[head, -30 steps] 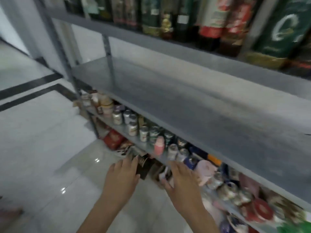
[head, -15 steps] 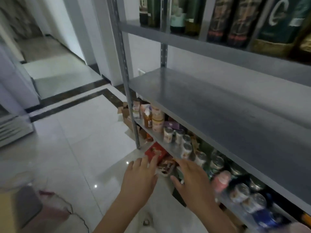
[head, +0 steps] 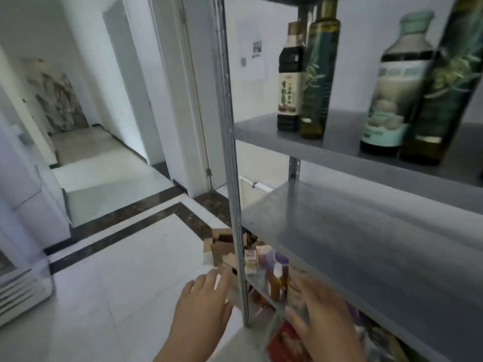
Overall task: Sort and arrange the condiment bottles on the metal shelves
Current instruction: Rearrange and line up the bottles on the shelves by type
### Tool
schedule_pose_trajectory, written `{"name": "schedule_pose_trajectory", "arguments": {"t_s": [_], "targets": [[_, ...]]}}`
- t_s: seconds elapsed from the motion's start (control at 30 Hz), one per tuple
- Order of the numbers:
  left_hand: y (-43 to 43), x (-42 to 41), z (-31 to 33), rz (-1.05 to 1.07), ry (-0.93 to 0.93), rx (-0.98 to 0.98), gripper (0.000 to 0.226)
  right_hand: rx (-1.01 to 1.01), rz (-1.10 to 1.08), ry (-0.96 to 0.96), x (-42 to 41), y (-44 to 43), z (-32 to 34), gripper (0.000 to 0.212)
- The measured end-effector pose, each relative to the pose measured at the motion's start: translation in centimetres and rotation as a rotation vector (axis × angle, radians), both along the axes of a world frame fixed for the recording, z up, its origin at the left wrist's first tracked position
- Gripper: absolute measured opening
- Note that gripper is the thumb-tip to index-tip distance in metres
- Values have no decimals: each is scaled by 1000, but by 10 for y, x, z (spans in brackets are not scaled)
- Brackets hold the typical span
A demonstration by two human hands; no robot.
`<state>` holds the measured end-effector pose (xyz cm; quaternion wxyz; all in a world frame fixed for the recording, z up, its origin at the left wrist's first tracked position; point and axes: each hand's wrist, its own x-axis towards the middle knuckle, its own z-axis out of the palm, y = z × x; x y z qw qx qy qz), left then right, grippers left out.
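Both hands low in the frame, fingers spread and empty: left hand (head: 202, 299) beside the upright post (head: 232, 178), right hand (head: 321, 312) before blurred lower-shelf jars (head: 277, 278), tall bottles (head: 318, 71) upper right, rightmost cropped.

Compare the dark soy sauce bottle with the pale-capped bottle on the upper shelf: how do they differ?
The soy sauce bottle is slim, with a dark body and a red-brown label; the pale-capped bottle is wider, with a pale green label. The soy sauce bottle stands further left and further back. Both stand upright on the same shelf, each beside a green bottle.
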<state>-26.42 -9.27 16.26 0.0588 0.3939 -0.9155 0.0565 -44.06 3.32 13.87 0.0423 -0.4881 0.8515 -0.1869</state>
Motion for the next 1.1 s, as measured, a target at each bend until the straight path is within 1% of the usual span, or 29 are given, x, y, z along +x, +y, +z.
{"name": "schedule_pose_trajectory", "arguments": {"t_s": [0.07,0.17,0.2,0.3,0.4,0.5,0.6,0.7,0.77,0.83,0.9,1.0,1.03,1.1], "targets": [[-37,-6,14,-70,31,49,62,-71,-66,73,4,-35,4,63],[-105,-12,14,-199,107,-12,55,-118,-143,98,16,-86,18,47],[-126,-14,17,-244,109,-37,55,-119,-188,91,20,-101,23,46],[-185,-24,28,-374,73,-23,57,-186,-319,62,28,-135,41,54],[-223,-43,41,-521,83,-34,56,-208,-438,68,33,-156,65,56],[-240,-73,55,-637,137,20,55,-216,-566,101,32,-162,87,57],[-243,-101,66,-743,205,16,54,-255,-655,150,23,-162,112,54],[-250,-126,83,-816,264,31,54,-291,-716,258,7,-164,137,53],[-258,-143,101,-849,351,22,53,-312,-768,334,-7,-170,153,54],[-264,-158,123,-872,472,44,47,-352,-821,342,-25,-178,169,61],[-267,-177,144,-882,598,145,47,-425,-806,283,-48,-187,184,71],[-273,-221,171,-803,754,507,61,-549,-762,90,-90,-201,204,92],[-275,-238,179,-766,756,615,69,-560,-769,35,-102,-207,209,95],[-278,-267,189,-751,724,750,82,-566,-766,-38,-123,-214,217,88]]}}
